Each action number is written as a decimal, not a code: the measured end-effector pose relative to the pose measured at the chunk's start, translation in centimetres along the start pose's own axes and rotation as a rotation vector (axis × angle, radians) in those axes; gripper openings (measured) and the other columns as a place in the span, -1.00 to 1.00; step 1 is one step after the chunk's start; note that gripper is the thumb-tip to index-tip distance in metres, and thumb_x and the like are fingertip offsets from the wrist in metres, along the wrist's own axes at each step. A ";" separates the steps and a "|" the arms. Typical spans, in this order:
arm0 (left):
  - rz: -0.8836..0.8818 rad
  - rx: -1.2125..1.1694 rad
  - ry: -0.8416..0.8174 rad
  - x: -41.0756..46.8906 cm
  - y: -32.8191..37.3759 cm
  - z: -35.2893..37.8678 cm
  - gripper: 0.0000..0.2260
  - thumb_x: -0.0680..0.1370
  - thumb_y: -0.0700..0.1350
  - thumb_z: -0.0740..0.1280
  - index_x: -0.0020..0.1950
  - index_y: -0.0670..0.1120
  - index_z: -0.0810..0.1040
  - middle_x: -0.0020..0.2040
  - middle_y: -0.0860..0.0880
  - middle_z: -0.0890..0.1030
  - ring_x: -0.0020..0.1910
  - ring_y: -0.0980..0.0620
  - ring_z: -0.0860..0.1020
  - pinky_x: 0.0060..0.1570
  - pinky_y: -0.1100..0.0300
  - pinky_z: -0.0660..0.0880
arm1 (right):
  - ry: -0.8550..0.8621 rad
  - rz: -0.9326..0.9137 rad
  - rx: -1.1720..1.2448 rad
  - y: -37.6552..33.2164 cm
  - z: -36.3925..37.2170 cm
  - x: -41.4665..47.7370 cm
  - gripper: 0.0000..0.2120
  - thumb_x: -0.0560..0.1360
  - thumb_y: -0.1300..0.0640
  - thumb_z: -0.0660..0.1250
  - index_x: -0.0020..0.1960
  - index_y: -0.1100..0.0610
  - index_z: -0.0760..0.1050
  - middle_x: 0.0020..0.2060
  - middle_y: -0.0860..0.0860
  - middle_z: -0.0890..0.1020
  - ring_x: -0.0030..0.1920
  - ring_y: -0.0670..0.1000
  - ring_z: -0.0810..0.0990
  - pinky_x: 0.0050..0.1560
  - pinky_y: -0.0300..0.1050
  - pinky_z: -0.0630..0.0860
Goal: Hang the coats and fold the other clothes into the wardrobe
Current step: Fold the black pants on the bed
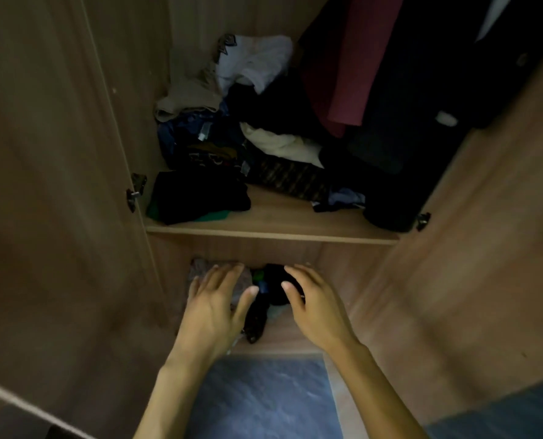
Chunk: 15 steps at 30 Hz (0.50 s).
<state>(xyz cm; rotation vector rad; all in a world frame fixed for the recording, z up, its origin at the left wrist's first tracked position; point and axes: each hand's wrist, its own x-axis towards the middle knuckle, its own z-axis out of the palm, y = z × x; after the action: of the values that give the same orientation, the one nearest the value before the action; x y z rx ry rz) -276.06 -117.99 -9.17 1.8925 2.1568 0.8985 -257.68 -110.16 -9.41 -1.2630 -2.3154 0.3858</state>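
The left hand [214,308] is spread wide over a grey cloth [197,270] in the low part of the wardrobe [58,153], under the shelf [279,236]. The right hand [314,308] (grip wide too, nothing held) is held over a black cloth [276,280] just beside it. Clothes [232,137] are piled on the shelf, and coats [406,90] are hung at its right edge.

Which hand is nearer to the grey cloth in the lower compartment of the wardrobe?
Left. The left hand lies over the grey cloth, covering part of it; the right hand is further right, over the black clothes.
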 end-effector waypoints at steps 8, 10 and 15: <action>0.070 -0.049 -0.051 -6.0 7.5 0.8 -0.26 0.45 0.44 -0.21 0.42 0.08 0.34 0.36 0.04 0.43 0.39 0.01 0.31 0.41 -0.01 0.10 | 0.093 0.025 0.089 2.0 -4.5 -9.1 -0.46 0.57 -0.22 -0.01 0.33 0.08 0.45 0.23 -0.01 0.54 0.24 0.01 0.49 0.23 -0.07 0.45; 0.086 -0.053 -0.064 -8.0 10.1 1.7 -0.26 0.45 0.44 -0.21 0.43 0.07 0.32 0.35 0.04 0.43 0.39 0.03 0.30 0.42 0.00 0.09 | 0.109 0.027 0.117 2.9 -6.2 -11.8 -0.48 0.57 -0.20 0.01 0.34 0.07 0.44 0.23 -0.03 0.54 0.23 -0.01 0.49 0.22 -0.09 0.45; 0.161 -0.074 -0.133 -14.4 18.5 5.3 -0.35 0.50 0.35 -0.11 0.44 0.03 0.32 0.36 0.04 0.42 0.40 0.01 0.30 0.42 0.03 0.09 | 0.185 0.080 0.114 7.5 -11.1 -21.1 -0.63 0.60 -0.07 0.14 0.30 0.09 0.48 0.19 -0.03 0.57 0.18 -0.04 0.51 0.20 -0.21 0.42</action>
<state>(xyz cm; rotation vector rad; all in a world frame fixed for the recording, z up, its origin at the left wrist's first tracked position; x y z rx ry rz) -254.81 -129.12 -8.03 2.0495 1.8923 0.8401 -236.65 -123.74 -9.03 -1.2814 -2.0652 0.4037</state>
